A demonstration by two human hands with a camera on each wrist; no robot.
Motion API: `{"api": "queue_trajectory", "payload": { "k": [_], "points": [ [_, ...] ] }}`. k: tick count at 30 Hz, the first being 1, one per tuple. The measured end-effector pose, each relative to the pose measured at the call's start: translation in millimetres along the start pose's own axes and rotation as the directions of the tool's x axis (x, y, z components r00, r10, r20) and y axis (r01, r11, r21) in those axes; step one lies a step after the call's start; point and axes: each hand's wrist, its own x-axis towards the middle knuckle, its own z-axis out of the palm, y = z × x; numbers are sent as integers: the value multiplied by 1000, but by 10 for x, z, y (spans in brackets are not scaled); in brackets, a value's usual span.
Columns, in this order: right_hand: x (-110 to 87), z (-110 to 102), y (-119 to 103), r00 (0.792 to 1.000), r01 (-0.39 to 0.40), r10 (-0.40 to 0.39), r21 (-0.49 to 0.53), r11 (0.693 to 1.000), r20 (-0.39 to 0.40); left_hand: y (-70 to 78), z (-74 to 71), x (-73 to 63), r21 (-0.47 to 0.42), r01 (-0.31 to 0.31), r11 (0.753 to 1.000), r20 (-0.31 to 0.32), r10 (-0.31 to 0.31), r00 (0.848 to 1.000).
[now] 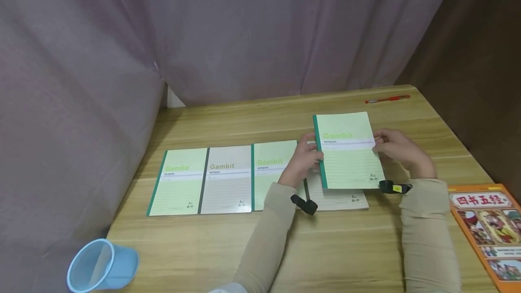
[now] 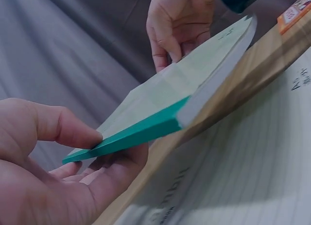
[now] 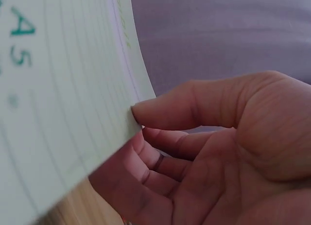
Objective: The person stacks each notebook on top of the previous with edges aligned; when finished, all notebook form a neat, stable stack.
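Observation:
Both hands hold a pale green notebook (image 1: 350, 162) with a dark green spine, raised over the right end of a row of notebooks. My left hand (image 1: 302, 159) pinches its spine edge, thumb on top and fingers beneath, as the left wrist view shows. At the opposite edge, my right hand (image 3: 209, 137) grips it between thumb and fingers. Below lies a grey notebook (image 1: 338, 200), partly covered by the raised one. Left of it in the row are a green notebook (image 1: 266, 184), a grey notebook (image 1: 225, 193) and another green notebook (image 1: 177, 193), side by side.
A red pen (image 1: 387, 99) lies near the table's far right edge. An orange illustrated book (image 1: 486, 225) sits at the right edge. At the front left is a light blue bin (image 1: 124, 266). Grey curtains (image 1: 244, 35) hang behind the wooden table (image 1: 183, 248).

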Motion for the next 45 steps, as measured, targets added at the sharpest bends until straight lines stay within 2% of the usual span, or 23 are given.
{"api": "queue_trajectory", "payload": {
  "k": [5,15,23,32,39,45],
  "points": [
    [-18,68,-54,1000,-4,4,10,1000,-23,19,-49,-6,37,11,999,-10,-11,1000],
    [-11,228,-203,999,9,-6,51,999,-47,99,-261,-58,6,36,999,31,-36,999],
    [20,394,-321,998,-3,6,63,998,-62,127,-400,-103,38,76,996,-8,-76,997],
    [51,553,-352,995,-1,7,60,998,-98,86,-517,-156,82,69,994,-38,-66,997],
    [76,691,-431,994,18,-7,104,994,-109,92,-626,-205,89,80,993,-51,-76,996],
    [83,802,-521,990,46,-39,51,998,-133,105,-731,-278,95,89,991,-74,-82,994]
  ]
}}
